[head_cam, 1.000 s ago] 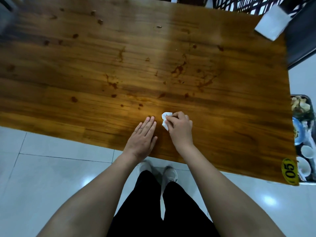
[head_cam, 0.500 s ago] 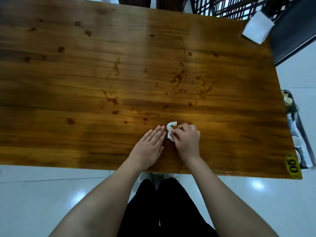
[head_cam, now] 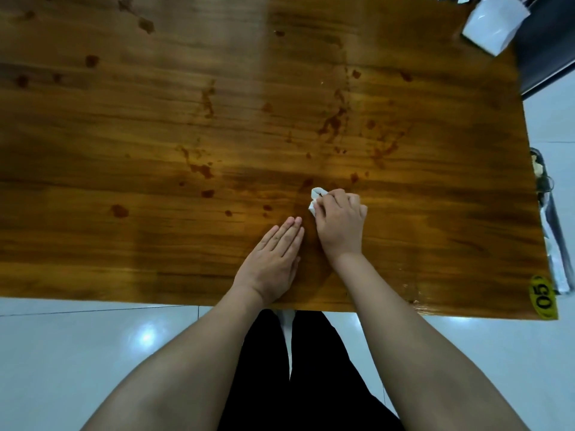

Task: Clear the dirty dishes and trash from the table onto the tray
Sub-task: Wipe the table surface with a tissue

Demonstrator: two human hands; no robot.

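Brown-stained tabletop [head_cam: 124, 135]; near its front edge, left hand [head_cam: 273, 259] flat on the wood, grip wide, fingers straight; just beside it, right hand [head_cam: 340, 225], grip curled round a crumpled white napkin [head_cam: 315, 199] pressed to the tabletop; far right, white box [head_cam: 494, 23], "05" sticker [head_cam: 544, 295], tray [head_cam: 557, 244] partly visible beside the edge.

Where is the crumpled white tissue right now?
Head view: the tissue is pinched in the right hand on the wooden table, just right of the flat left hand.
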